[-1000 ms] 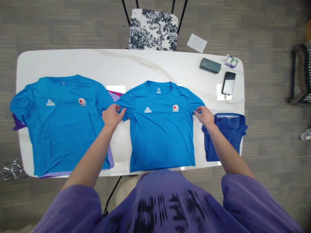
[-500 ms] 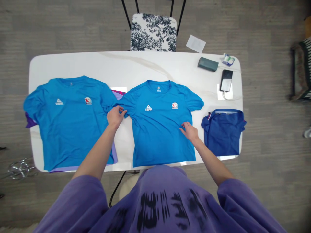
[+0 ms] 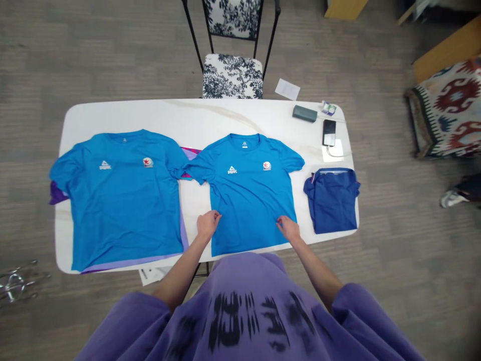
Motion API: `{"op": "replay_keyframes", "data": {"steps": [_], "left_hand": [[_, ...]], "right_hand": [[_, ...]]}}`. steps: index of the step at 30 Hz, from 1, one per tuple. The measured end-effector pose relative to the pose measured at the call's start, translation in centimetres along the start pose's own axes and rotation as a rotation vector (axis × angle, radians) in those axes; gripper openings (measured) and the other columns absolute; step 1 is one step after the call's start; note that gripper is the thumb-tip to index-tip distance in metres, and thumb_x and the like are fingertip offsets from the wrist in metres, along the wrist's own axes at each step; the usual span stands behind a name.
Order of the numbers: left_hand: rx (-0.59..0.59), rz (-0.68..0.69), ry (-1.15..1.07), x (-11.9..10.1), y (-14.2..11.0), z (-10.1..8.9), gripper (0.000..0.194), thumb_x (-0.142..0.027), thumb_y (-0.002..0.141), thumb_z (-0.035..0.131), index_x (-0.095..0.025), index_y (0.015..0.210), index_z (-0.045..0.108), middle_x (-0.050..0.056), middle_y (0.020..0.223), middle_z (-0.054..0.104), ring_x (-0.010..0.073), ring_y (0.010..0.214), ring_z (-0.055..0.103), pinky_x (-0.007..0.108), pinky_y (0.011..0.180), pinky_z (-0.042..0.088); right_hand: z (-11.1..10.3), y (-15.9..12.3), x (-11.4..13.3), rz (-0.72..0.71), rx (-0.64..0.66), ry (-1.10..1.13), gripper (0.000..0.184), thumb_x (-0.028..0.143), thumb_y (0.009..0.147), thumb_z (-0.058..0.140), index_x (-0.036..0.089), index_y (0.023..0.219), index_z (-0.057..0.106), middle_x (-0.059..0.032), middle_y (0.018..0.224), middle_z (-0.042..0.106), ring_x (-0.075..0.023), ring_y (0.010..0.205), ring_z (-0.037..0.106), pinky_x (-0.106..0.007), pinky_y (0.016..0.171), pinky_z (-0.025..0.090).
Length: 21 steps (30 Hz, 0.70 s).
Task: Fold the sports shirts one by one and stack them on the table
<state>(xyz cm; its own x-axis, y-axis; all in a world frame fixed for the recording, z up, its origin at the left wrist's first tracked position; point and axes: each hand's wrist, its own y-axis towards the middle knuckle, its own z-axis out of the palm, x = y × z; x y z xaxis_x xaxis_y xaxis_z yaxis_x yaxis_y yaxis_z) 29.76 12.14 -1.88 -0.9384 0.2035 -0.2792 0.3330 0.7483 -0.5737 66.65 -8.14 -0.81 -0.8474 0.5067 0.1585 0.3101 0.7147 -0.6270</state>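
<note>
A bright blue T-shirt (image 3: 250, 193) lies flat, front up, in the middle of the white table (image 3: 210, 113). My left hand (image 3: 207, 224) pinches its left side edge low down, fingers closed on the cloth. My right hand (image 3: 288, 228) rests on the shirt's lower right part, fingers curled onto the fabric near the hem. A second, larger bright blue T-shirt (image 3: 120, 193) lies spread at the left over purple cloth (image 3: 56, 193).
A folded dark blue garment (image 3: 332, 200) sits at the table's right end. A phone on a cable (image 3: 329, 133), a dark case (image 3: 305, 114) and a small packet (image 3: 329, 108) lie at the far right corner. A patterned chair (image 3: 232, 75) stands behind the table.
Both hands have moved down from the sleeves to the shirt's lower sides. The view has pulled back and upward, showing more floor.
</note>
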Motion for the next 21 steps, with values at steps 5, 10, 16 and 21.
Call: {"op": "replay_keyframes", "data": {"steps": [5, 10, 16, 21], "left_hand": [[0.023, 0.011, -0.030, 2.2, -1.0, 0.0, 0.034, -0.053, 0.105, 0.049, -0.029, 0.110, 0.072, 0.010, 0.119, 0.077, 0.0292, 0.112, 0.072, 0.038, 0.090, 0.048], [0.013, -0.018, -0.058, 3.6, -2.3, -0.6, 0.031, -0.050, 0.105, 0.049, -0.029, 0.110, 0.071, 0.008, 0.119, 0.077, 0.0266, 0.111, 0.072, 0.036, 0.089, 0.050], [-0.042, -0.065, -0.068, 2.5, -4.9, -0.4, 0.031, -0.049, 0.106, 0.044, -0.032, 0.112, 0.069, 0.007, 0.123, 0.076, 0.0269, 0.113, 0.072, 0.037, 0.090, 0.054], [0.040, -0.002, -0.063, 0.1, -10.3, 2.6, 0.029, -0.056, 0.101, 0.054, -0.036, 0.112, 0.071, 0.007, 0.120, 0.076, 0.0281, 0.113, 0.073, 0.039, 0.093, 0.054]], "right_hand": [[0.5, -1.3, 2.0, 0.050, -0.005, -0.043, 0.020, 0.029, 0.106, 0.054, 0.025, 0.114, 0.072, -0.0088, 0.118, 0.075, -0.0232, 0.104, 0.073, -0.029, 0.082, 0.051], [0.9, -3.0, 2.6, 0.021, -0.011, -0.032, 0.015, 0.027, 0.103, 0.059, 0.025, 0.113, 0.071, -0.0087, 0.118, 0.075, -0.0233, 0.103, 0.073, -0.028, 0.081, 0.049], [2.2, -4.7, -0.5, 0.035, -0.051, 0.020, 0.022, 0.033, 0.102, 0.063, 0.028, 0.124, 0.064, -0.0081, 0.132, 0.069, -0.0229, 0.107, 0.072, -0.027, 0.077, 0.049], [3.0, -7.3, -5.5, 0.051, -0.057, 0.013, 0.026, 0.035, 0.099, 0.066, 0.028, 0.124, 0.064, -0.0077, 0.132, 0.068, -0.0240, 0.107, 0.071, -0.029, 0.077, 0.050]]}}
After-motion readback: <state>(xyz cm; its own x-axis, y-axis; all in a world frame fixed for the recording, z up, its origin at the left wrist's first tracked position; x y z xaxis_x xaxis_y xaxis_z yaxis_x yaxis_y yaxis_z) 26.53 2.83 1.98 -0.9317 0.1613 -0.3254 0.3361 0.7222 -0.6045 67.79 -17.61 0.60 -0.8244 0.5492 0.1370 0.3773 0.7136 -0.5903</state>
